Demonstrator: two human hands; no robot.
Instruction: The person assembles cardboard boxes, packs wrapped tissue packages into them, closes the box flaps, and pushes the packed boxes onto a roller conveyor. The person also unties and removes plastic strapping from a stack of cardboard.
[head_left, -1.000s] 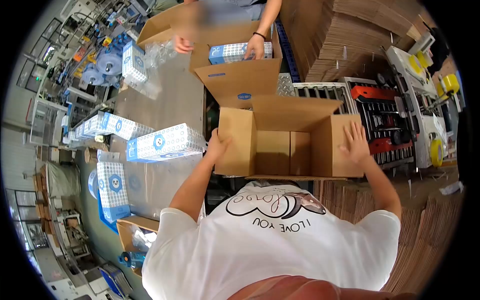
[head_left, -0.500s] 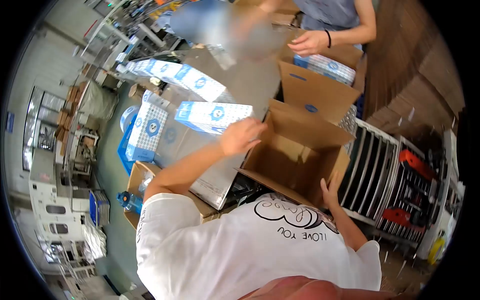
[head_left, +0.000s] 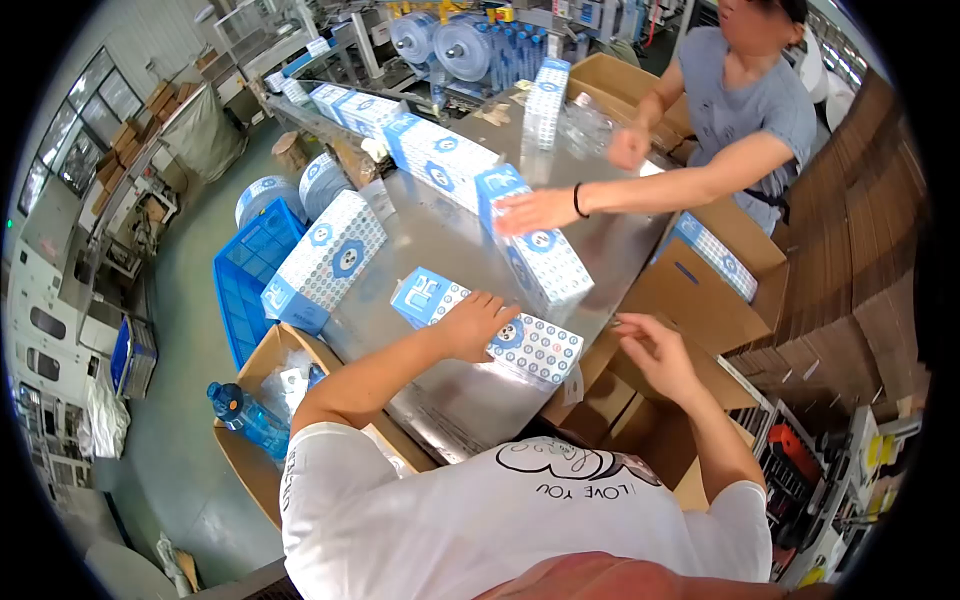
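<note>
My left hand (head_left: 478, 325) is wrapped over a long blue-and-white printed box (head_left: 545, 349) lying on the metal table (head_left: 420, 380). To its right, my right hand (head_left: 655, 350) hovers over an open cardboard carton (head_left: 640, 440) in front of me, its fingers apart and holding nothing. Only part of the carton's inside shows between my arm and the table edge. Beyond my left hand, a co-worker's hand (head_left: 540, 210) rests on another blue-and-white box (head_left: 548, 265).
More such boxes (head_left: 440, 160) line the table's far left side, and one (head_left: 335, 255) stands at its left edge. A blue crate (head_left: 255, 270) and a carton with a blue bottle (head_left: 255, 420) are at left. Flattened cardboard (head_left: 850, 250) is stacked at right.
My left hand has gone from beside the carton onto a box. My right hand has come off the carton's side. The co-worker has reached across to another box, and the view has shifted.
</note>
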